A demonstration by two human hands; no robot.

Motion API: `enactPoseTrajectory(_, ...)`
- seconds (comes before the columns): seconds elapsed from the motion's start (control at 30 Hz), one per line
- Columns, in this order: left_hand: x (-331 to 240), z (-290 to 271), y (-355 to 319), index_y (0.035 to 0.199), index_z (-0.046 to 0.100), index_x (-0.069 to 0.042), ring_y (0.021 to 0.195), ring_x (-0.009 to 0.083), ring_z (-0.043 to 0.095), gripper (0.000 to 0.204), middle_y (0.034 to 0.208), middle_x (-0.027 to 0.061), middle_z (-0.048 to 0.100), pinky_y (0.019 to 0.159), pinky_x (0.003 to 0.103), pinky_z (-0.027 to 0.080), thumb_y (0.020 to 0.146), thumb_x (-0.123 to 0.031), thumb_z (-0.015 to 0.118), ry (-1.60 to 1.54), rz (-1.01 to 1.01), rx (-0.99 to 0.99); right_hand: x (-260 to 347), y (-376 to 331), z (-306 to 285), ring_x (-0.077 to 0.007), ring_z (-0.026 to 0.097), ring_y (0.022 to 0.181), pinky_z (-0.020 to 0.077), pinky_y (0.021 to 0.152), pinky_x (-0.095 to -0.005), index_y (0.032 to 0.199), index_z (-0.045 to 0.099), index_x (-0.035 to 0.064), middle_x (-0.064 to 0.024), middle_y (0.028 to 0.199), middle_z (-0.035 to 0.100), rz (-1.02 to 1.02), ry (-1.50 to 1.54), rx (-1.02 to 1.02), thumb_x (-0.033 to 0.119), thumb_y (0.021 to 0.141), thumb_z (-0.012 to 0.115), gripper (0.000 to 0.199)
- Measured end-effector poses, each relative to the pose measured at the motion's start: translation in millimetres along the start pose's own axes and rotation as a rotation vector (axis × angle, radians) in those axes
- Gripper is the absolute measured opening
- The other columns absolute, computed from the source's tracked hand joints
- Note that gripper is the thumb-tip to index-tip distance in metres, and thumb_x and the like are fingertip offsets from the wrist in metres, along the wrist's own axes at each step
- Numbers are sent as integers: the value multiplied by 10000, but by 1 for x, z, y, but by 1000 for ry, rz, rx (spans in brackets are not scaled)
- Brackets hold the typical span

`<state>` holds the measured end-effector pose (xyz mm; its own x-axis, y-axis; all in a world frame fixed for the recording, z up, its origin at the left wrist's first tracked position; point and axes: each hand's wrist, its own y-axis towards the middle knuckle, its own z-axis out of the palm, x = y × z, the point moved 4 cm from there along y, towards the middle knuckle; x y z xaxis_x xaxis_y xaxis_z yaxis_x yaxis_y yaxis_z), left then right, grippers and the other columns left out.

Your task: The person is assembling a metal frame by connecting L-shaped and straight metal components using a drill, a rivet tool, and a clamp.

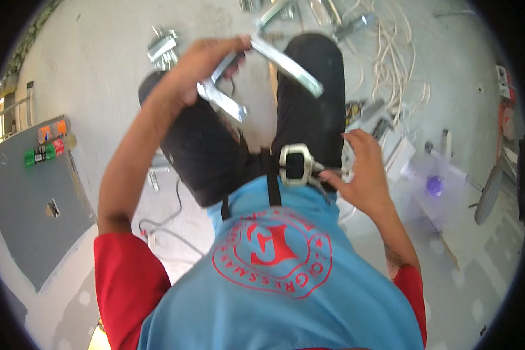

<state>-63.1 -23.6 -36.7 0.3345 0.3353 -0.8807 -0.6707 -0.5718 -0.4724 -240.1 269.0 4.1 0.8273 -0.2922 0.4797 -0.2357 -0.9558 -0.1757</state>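
My left hand (201, 64) is raised above my left thigh and grips a bent, shiny metal bracket (262, 67) with flat strips sticking out to the right and downward. My right hand (359, 172) hovers at my right hip with fingers spread, next to a metal harness buckle (294, 164) on a black strap. It holds nothing that I can see. I wear a blue shirt with red sleeves and black trousers.
More metal brackets (163, 48) lie on the concrete floor ahead, with a tangle of pale cables (391, 64) to the right. A grey board (29, 198) with small coloured items lies at the left. White boxes and a disc-shaped tool (487, 195) sit at the right.
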Motion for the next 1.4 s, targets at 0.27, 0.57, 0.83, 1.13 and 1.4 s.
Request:
enactPoseTrajectory(0.27,23,-9,-2,947,720,-41,647,47,523,388,776,-16,604,583,215,408,942,-429,703,138,-41,6,4,-62,80,-492,451,1284,385,1121,-515,1468,361,-53,-309,1386,424,103,-85,33,163,762,785,852)
enactPoseTrajectory(0.57,-8,-3,-32,878,724,-39,635,63,502,379,765,-12,593,608,228,401,945,-410,689,265,-1,175,-36,-79,55,-278,633,1042,501,948,-373,1405,499,-30,-144,1156,615,420,687,359,131,835,729,635)
enactPoseTrajectory(0.83,-19,22,-60,872,725,-45,606,52,507,368,740,-11,609,572,215,378,928,-408,704,199,-116,323,-37,-28,-32,-136,617,1059,477,934,-280,1391,557,-15,-63,1131,684,406,818,456,144,966,646,462)
enactPoseTrajectory(1.13,-36,39,-69,773,689,-73,574,51,482,370,681,-33,578,556,227,348,917,-412,720,170,-138,366,13,43,-57,-155,614,1039,497,933,-320,1271,613,-33,-72,1088,654,134,619,583,145,986,600,336)
enactPoseTrajectory(1.4,-32,37,-61,746,689,-69,573,57,477,393,640,-27,551,550,244,341,913,-424,729,254,-111,355,32,62,-63,-191,605,961,489,866,-333,1185,615,-43,-101,1026,631,98,433,649,134,967,593,282)
